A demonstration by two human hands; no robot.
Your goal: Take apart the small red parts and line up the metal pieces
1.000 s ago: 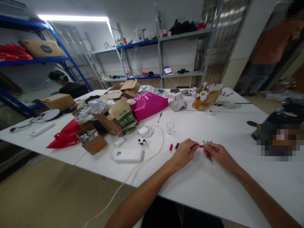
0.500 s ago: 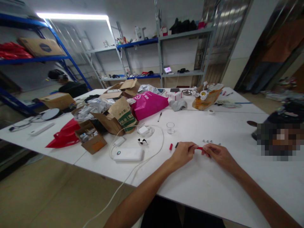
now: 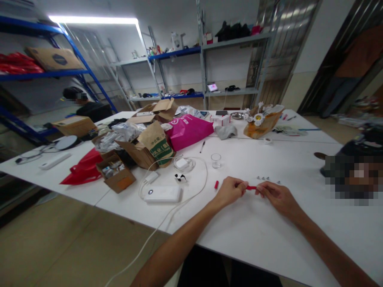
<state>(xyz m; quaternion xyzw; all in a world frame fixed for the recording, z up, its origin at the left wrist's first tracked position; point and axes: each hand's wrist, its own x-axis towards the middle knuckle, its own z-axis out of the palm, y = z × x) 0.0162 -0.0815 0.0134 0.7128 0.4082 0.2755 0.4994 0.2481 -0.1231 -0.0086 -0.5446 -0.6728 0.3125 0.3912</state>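
Observation:
Both of my hands rest on the white table and meet over a thin red stick-like piece. My left hand pinches its left end with fingers curled. From the other side, my right hand pinches the right end. A short red piece lies on the table just left of my left hand. Several small grey bits sit in a row just beyond my hands. A small clear glass stands further back.
A white power bank with looping white cable lies to the left. Behind it are brown paper bags, a pink bag, a red bag and cardboard boxes. A person sits at far left; another stands at the right doorway.
My hands have stayed together on the red piece, shifting slightly nearer to me so the row of grey bits shows clear beyond them. The view has drifted a little.

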